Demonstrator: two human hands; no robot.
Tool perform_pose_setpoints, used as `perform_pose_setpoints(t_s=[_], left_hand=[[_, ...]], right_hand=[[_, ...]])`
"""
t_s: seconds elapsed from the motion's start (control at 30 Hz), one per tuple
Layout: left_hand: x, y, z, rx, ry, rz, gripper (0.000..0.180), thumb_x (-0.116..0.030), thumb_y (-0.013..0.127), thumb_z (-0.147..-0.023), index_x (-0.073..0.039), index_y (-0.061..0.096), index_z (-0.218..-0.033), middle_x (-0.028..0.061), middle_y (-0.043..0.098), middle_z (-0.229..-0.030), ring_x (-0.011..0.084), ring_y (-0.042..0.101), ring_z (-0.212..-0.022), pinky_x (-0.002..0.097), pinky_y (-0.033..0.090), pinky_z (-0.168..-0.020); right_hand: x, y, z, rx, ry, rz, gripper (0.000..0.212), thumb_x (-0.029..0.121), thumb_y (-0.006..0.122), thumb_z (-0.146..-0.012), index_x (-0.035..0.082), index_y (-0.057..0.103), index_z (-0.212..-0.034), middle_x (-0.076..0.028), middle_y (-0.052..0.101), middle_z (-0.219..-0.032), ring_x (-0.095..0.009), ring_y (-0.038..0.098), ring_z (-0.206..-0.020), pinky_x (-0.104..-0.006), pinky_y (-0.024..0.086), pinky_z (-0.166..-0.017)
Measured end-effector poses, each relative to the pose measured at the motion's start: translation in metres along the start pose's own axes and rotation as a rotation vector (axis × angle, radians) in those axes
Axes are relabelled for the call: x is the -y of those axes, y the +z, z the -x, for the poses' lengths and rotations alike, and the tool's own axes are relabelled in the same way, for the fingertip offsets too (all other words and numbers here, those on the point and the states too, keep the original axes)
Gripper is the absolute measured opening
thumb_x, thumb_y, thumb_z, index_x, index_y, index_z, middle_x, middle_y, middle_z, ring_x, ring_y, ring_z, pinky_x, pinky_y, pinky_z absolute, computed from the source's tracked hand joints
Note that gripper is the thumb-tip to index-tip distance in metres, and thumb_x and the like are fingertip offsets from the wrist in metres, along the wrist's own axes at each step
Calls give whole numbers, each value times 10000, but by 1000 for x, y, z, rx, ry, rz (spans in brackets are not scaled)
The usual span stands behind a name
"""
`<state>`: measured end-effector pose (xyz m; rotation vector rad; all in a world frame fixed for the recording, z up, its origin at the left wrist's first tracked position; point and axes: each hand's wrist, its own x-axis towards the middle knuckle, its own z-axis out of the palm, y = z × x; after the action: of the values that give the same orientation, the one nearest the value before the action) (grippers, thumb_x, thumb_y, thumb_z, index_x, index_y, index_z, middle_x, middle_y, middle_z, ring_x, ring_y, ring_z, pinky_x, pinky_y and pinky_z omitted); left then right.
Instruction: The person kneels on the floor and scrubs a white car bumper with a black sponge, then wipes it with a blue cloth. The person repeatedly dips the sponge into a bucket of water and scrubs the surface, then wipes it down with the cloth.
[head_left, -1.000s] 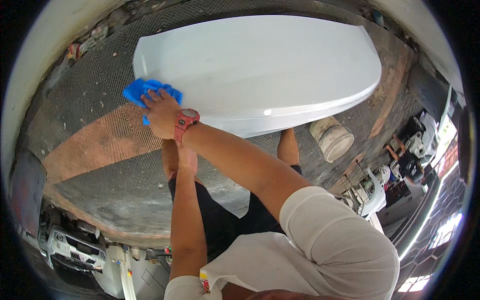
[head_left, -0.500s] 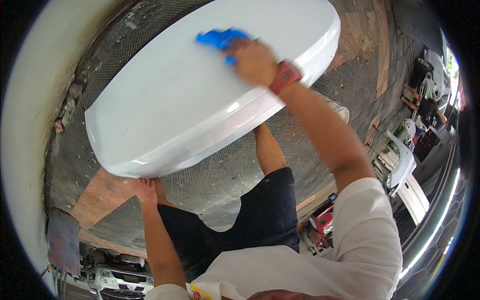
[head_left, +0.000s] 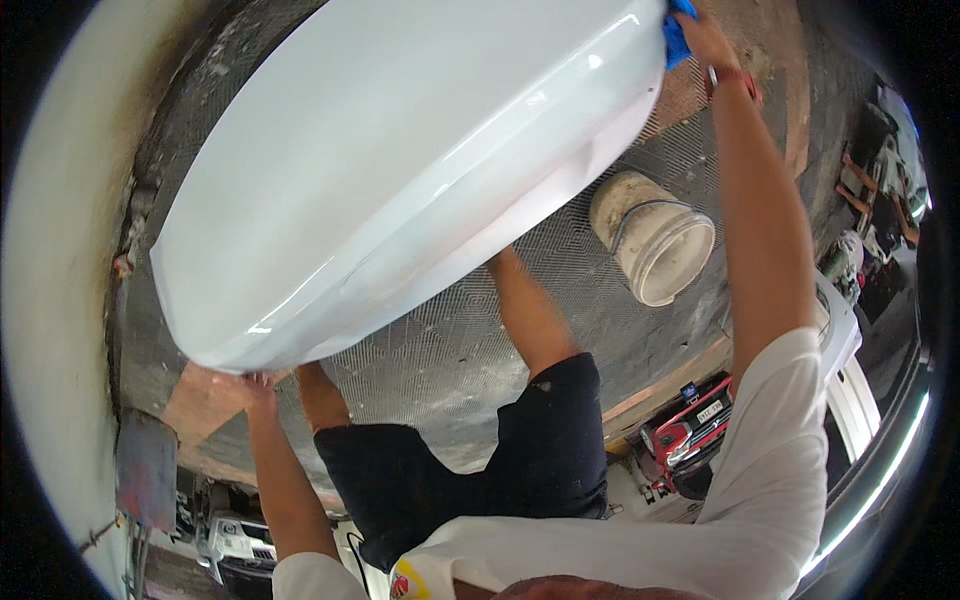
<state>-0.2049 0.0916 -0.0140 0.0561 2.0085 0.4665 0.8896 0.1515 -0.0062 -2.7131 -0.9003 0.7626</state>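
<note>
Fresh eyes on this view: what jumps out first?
A big glossy white panel fills the upper left and centre, the left hand at its lower-left end. At its right end, the right hand holds a bright blue cloth. A grimy bucket sits right of centre.

Cloth [head_left: 677, 44] now at panel's [head_left: 400, 160] right end

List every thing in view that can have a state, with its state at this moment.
White panel: glossy, slanting across the view, its far edge partly cut off.
Blue cloth: bunched, at the panel's right end.
Right hand: on the cloth, grip unclear.
Left hand: at the panel's lower-left edge, grip unclear.
Red wristwatch: worn on the right wrist.
Bucket: stained, apart from both hands.
</note>
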Motion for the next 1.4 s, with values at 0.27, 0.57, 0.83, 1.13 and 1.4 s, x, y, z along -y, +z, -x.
perform_pose_setpoints(t_s=[0.27, 0.57, 0.83, 1.13, 1.4], left_hand=[[-9, 34, 41, 150, 64, 22, 1252, -979, 340, -875, -118, 35, -1731, 170, 61, -1793, 397, 92, -1643, 569, 84, -1317], [-22, 42, 59, 256, -14, 132, 1288, -1001, 270, -863, -56, 92, -1720, 163, 123, -1782, 351, 144, -1627, 514, 124, -1312], [-30, 34, 77, 144, 103, 176, 1101, -834, 382, -1000, -19, 143, -1700, 180, 171, -1761, 313, 260, -1588, 484, 246, -1291], [-66, 50, 231, 871, 24, 278, 667, -524, 482, -1117, -13, 499, -1545, 198, 536, -1580, 346, 511, -1463, 503, 388, -1243], [-70, 81, 282, 1074, 754, -205, 575, -474, 615, -1072, -30, 625, -1438, 149, 600, -1544, 318, 510, -1468, 481, 353, -1247]], right_hand=[[112, 81, 248, -140, -376, -245, 732, -31, 514, -954, 250, 481, -1629, -210, 527, -1606, -348, 535, -1465, -395, 439, -1187], [338, 240, 547, 166, -348, -220, 968, -101, 595, -832, 144, 269, -1710, -346, 115, -1739, -552, 101, -1608, -573, 242, -1295], [428, 246, 656, 838, -90, -909, 616, 57, 671, -965, 72, 473, -1548, -218, 500, -1545, -371, 535, -1377, -466, 456, -1139], [409, 218, 641, 544, 119, -612, 571, 305, 759, -1011, 75, 492, -1461, -135, 597, -1365, -244, 610, -1227, -410, 520, -1046], [430, 181, 623, 539, 629, -1165, 504, 347, 620, -1106, 99, 516, -1532, -120, 649, -1375, -257, 644, -1242, -420, 559, -1036]])
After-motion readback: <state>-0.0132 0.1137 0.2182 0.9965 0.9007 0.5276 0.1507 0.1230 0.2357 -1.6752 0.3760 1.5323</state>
